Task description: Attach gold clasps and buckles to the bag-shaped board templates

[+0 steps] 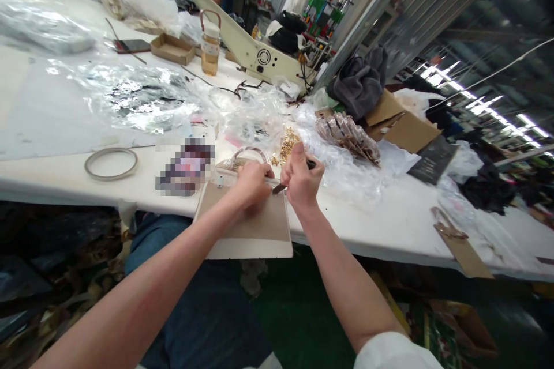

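A flat beige-brown bag panel (229, 216) with a pale border lies at the table's front edge and overhangs it. At its top stands a curved, wrapped-looking bag handle (254, 151). My left hand (253, 184) is closed on the panel's upper edge, near the handle; its fingertips are partly hidden. In the fist of my right hand (302, 181), thumb up, is a slim dark hand tool (279, 189). The tool slants down toward the panel's top right corner, close to my left fingers; its exact kind is unclear. Small gold fittings (289, 145) lie heaped just behind my hands.
Left of the panel are a blurred-out phone-shaped item (186, 167) and a tape ring (111, 163). Clear plastic bags (255, 118), a drink bottle (210, 49), a cardboard tray (173, 49) and a cream machine (259, 57) stand behind. Wrapped handles (348, 135) lie right. Two people are beyond.
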`<state>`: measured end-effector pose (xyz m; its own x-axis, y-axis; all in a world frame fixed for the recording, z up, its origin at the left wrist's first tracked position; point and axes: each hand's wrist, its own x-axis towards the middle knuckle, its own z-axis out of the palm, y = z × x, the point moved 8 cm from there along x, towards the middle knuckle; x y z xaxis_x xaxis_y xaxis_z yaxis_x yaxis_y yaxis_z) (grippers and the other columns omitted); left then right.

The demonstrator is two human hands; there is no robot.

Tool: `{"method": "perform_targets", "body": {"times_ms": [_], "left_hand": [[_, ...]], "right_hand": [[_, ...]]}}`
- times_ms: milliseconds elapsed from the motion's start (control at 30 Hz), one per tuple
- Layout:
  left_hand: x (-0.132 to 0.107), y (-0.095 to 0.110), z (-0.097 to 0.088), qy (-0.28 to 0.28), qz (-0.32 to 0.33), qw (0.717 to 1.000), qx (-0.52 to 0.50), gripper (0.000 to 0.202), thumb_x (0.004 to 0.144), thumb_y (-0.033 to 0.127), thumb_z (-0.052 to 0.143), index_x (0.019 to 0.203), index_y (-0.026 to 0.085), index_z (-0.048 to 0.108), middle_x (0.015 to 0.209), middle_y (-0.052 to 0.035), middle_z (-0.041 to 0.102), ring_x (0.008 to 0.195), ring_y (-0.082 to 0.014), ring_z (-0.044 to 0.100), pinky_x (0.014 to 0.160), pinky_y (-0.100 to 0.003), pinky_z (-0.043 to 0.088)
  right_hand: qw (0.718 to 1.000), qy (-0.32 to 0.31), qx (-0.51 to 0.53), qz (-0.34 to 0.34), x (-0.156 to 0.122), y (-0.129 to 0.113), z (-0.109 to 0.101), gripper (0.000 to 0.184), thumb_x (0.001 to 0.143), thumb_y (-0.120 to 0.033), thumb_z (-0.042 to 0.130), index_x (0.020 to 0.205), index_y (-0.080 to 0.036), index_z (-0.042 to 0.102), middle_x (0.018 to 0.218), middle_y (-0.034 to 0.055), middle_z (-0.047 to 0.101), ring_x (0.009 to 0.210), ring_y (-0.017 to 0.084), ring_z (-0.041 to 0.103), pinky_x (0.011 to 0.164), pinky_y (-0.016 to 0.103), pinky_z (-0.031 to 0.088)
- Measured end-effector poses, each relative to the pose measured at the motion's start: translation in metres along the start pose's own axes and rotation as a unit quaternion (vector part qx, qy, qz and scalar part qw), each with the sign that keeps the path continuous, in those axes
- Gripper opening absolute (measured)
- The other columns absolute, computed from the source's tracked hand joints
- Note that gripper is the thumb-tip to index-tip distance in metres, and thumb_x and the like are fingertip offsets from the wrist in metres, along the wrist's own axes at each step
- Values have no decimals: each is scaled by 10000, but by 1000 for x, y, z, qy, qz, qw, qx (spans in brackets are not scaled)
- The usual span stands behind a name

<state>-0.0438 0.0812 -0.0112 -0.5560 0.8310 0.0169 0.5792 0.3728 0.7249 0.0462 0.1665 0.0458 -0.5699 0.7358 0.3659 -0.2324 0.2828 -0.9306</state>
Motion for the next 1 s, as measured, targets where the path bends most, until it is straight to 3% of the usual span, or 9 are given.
{"method": "perform_targets", "body": {"times_ms": [233,300,400,467,533,633,700,867,1000], "left_hand": [[-7,6,-5,19,12,999,29,298,853,83,726,1111,187,832,1189,-134,730,1202,-328,661,1072,-419,509],[-20,14,-23,46,46,998,25,275,845,58,725,1072,187,815,1201,-129,713,1204,-316,653,1078,-411,507],[-44,10,-70,142,73,987,31,169,896,118,734,1019,218,792,1209,-110,701,1221,-322,631,1119,-460,478],[-57,-13,-100,208,35,976,45,115,936,199,735,1029,240,788,1200,-101,699,1235,-336,621,1148,-504,454],[-66,-45,-116,226,-21,973,37,143,936,273,747,1069,244,790,1166,-96,704,1191,-330,638,1131,-499,475],[-73,-89,-110,177,-78,981,-30,270,907,314,742,1153,218,795,1123,-86,726,1061,-278,680,999,-403,554],[-78,-105,-100,153,-82,982,-78,323,910,301,712,1205,200,795,1093,-78,738,1017,-251,697,945,-361,571],[-84,-114,-89,157,-66,976,-133,379,909,286,705,1264,205,809,1108,-63,753,1035,-234,719,973,-347,585],[-79,-120,-86,166,-78,975,-123,383,890,251,721,1255,202,828,1120,-72,747,1049,-237,710,1000,-353,576]], "right_hand": [[1000,1,-12,13,-4,5,3,797,967,-852,768,624,-266,352,546,-39,355,427,140,357,387,291,289],[1000,-4,3,2,-3,1,3,801,974,-848,765,610,-261,360,539,-40,354,426,132,335,391,287,277],[1000,-2,18,-12,-4,-1,0,802,986,-841,763,601,-258,368,544,-38,356,435,131,336,396,285,288],[999,-2,30,-15,-5,0,-1,805,974,-842,783,601,-257,374,553,-38,353,441,131,342,394,279,294],[998,-4,53,-14,-5,0,-1,815,956,-835,819,602,-252,374,559,-44,342,442,124,327,388,268,281],[994,-18,108,-3,-4,-3,-1,792,934,-800,891,638,-237,419,561,-60,335,438,105,283,384,244,245],[990,-49,134,17,0,-6,3,778,913,-809,918,666,-229,462,557,-66,339,431,93,252,378,234,206],[988,-92,108,57,10,-26,18,898,884,-811,946,574,-229,336,514,-57,285,404,84,229,353,263,136],[982,-105,157,11,5,-52,62,868,963,-781,892,592,-235,330,536,-59,273,408,96,251,366,286,190]]}}
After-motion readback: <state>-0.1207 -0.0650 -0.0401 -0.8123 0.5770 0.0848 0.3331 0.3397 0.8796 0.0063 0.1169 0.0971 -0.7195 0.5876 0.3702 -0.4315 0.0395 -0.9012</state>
